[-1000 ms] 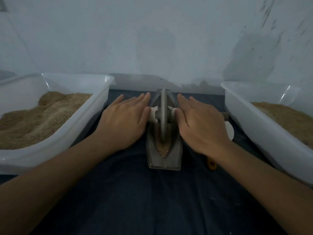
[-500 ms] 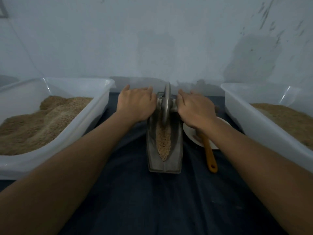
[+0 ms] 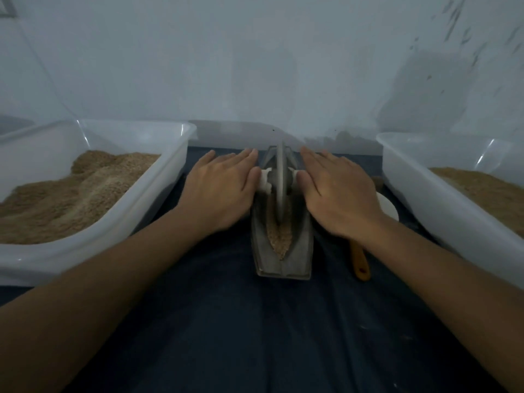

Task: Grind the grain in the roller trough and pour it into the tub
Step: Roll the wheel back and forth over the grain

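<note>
Between flat hands [image 3: 279, 191], the roller [image 3: 280, 180]

Place: plain workroom for hand-milling grain.
Backdrop: bare, scuffed white wall [image 3: 255, 66] behind the roller trough [image 3: 283, 242].
Surface: dark cloth [image 3: 255, 321] under the trough.
Stock: grain-filled plastic tubs [image 3: 170, 177] either side of it.

Left arm: bare forearm reaching forward from the lower left, wrist straight.
Left hand [image 3: 219, 188]: palm down, fingers straight and close together, pointing away from the person, thumb side turned inward toward the other hand.
Right arm: bare forearm reaching forward from the lower right, wrist straight.
Right hand [image 3: 338, 191]: palm down, fingers straight and slightly spread, thumb side inward, level with the left hand and a little apart from it.
</note>
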Tool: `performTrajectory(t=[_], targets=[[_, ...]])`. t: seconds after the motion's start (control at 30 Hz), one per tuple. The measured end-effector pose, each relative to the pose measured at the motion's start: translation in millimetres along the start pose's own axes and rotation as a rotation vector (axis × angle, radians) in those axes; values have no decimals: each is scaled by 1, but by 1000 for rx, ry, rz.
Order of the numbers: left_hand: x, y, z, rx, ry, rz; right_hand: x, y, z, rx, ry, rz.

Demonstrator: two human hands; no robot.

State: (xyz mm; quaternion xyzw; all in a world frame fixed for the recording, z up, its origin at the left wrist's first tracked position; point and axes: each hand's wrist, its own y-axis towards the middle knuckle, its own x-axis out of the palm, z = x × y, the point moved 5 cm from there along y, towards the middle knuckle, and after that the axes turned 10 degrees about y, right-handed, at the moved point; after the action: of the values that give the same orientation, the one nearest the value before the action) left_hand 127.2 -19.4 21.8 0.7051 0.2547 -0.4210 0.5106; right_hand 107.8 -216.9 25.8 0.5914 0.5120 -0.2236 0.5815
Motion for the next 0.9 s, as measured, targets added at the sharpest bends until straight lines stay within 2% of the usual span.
performTrajectory(t=[0.13,0.23,0.43,0.53,0.7,0.77,0.9], targets=[[16,52,-2,-67,67,-58,10,38,22,113,41,-68],[14,50,1,-63,109,-62,10,30,21,126,66,-86],[-19,-36,7,35,-22,75,-16,-40,-14,-47,55,64],[-25,-50,7,63,-28,135,-22,-53,-18,-87,53,121],[-7,0,7,-16,-2,37,-4,-6,-3,11,54,10],[-2,20,8,-50,82,26,1,18,7,64,57,-25],[1,23,10,20,254,-21,-2,29,11,41,103,-59]])
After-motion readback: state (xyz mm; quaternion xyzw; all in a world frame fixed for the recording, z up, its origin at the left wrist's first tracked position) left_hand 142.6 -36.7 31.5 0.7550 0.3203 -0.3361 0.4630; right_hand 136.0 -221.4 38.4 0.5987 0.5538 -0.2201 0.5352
